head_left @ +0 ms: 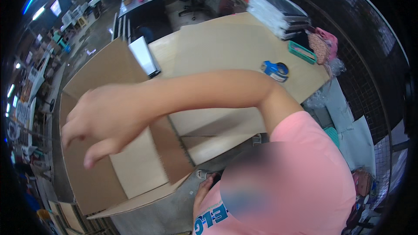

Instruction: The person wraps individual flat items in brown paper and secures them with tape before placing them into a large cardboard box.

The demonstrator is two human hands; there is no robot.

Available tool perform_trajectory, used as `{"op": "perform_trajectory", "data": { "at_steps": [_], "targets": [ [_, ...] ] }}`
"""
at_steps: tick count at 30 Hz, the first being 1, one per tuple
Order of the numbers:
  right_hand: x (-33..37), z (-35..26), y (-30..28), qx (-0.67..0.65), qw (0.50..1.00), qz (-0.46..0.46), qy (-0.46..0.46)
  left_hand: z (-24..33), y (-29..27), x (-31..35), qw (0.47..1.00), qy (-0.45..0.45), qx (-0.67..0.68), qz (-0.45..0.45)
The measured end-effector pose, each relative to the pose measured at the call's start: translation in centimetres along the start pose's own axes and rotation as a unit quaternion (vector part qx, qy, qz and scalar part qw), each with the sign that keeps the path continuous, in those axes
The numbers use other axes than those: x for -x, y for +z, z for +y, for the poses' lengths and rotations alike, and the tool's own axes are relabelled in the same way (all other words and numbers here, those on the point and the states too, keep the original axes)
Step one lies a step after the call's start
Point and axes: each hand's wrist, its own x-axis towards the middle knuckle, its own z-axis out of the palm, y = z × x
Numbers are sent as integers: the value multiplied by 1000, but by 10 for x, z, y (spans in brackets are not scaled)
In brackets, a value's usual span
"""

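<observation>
My right arm crosses the view from the pink sleeve toward the left. At its end my right hand [104, 119], slightly blurred, hovers over an open cardboard box [93, 178]. Its thumb stands apart from the loosely bent fingers, and nothing is in it. The box has its flaps raised, and its pale inner floor [139, 167] shows below the hand. Low beside my shirt, my left hand [203, 192] is partly hidden; its fingers seem curled round something dark that I cannot make out.
A flat cardboard sheet [226, 45] lies on the table, with a blue tape dispenser [275, 70] to its right. A long white object [143, 56] stands behind the box. Farther right are a plastic-wrapped stack [278, 15], a teal tray [302, 52] and pink cloth [326, 41].
</observation>
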Motion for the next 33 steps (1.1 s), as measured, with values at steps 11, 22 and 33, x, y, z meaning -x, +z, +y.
{"op": "perform_trajectory", "data": {
  "at_steps": [11, 22, 33],
  "targets": [
    [608, -46, -332, -121, 569, 626, 519, 204, 320, -137, 855, 323, -406, 12],
    [724, -19, -448, -223, 480, 780, 335, 404, 590, -480, 534, 609, -576, 114],
    [732, 72, -520, -308, 357, 796, 380, 410, 632, -632, 443, 519, -716, 150]
  ]
}}
